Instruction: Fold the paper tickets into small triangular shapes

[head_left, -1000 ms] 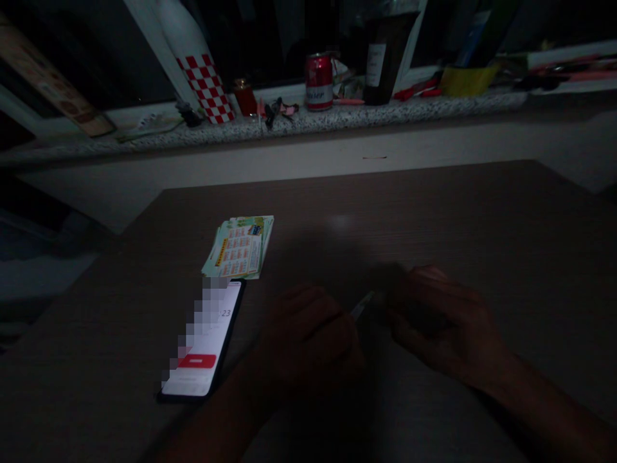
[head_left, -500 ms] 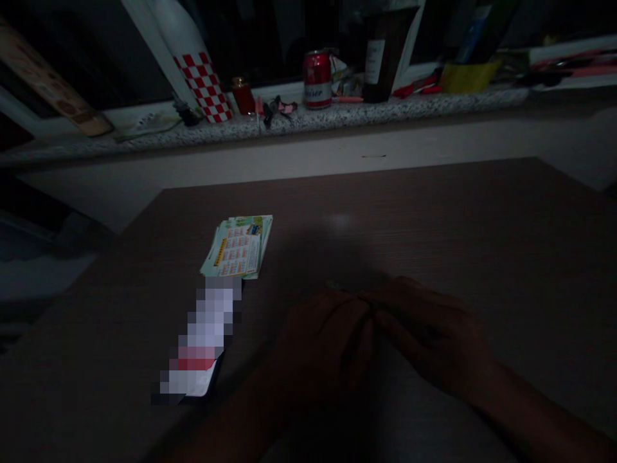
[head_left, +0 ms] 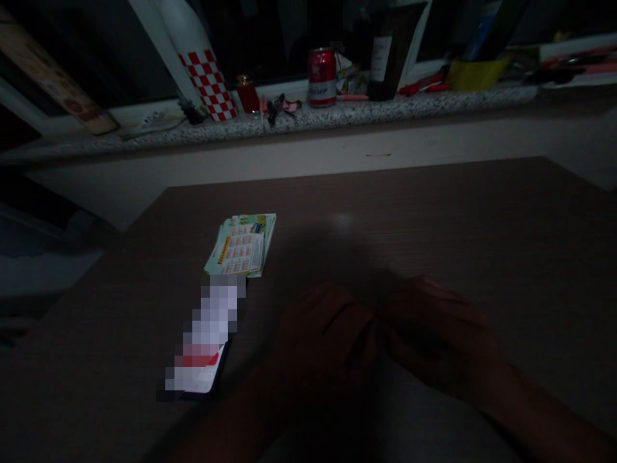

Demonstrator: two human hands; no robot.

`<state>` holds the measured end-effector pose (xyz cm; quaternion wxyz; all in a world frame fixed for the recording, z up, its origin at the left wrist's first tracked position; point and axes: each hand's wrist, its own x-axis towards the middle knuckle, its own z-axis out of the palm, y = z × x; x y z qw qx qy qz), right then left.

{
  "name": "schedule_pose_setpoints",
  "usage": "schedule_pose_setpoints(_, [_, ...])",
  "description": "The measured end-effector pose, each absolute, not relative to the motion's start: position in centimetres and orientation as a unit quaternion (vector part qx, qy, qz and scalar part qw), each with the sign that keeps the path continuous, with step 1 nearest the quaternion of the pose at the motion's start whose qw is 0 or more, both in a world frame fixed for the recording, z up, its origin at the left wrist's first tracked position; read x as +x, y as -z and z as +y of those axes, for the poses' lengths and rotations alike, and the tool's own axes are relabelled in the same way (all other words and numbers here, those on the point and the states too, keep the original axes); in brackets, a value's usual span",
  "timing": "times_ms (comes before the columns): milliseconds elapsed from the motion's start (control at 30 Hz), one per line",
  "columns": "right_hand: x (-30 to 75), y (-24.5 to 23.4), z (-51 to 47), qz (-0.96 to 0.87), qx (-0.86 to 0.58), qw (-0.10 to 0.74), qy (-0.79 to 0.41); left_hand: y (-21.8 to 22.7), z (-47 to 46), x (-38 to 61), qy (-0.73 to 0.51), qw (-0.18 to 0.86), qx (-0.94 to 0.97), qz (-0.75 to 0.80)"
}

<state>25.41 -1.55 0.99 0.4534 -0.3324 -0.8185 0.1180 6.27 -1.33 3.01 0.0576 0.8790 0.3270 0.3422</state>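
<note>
It is very dark. My left hand (head_left: 322, 334) and my right hand (head_left: 434, 334) rest close together on the brown wooden table (head_left: 434, 212), fingers curled and knuckles nearly touching. Whatever lies between them is hidden in shadow. To the left of my left hand lies a phone (head_left: 205, 347) with its screen lit, showing a red band. Just beyond the phone sits a small stack of green printed cards (head_left: 241, 244).
A speckled stone windowsill (head_left: 299, 122) runs along the back. On it stand a red drink can (head_left: 322, 77), a dark bottle (head_left: 385, 51), a red-and-white chequered object (head_left: 207, 83), a small red jar (head_left: 247, 96) and other clutter.
A second ago a thin pale object showed between my hands, which were apart. They have come together and the object is out of sight.
</note>
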Motion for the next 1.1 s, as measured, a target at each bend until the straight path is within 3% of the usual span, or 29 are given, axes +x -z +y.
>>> schedule_pose_setpoints(367, [25.2,-1.3,-1.9,-0.847,-0.312,0.417,-0.109,-3.1,-1.3,6.2,-0.313,0.100,0.882,0.338])
schedule_pose_setpoints(800, [25.0,-1.2,-2.0,-0.834,-0.292,0.462,-0.080,-3.3,-1.3,6.3,-0.305,0.106,0.877,0.355])
schedule_pose_setpoints(1100, [25.6,-4.0,-2.4,-0.820,-0.326,0.468,-0.057,-2.9,0.1,4.7,-0.291,0.071,0.876,0.378])
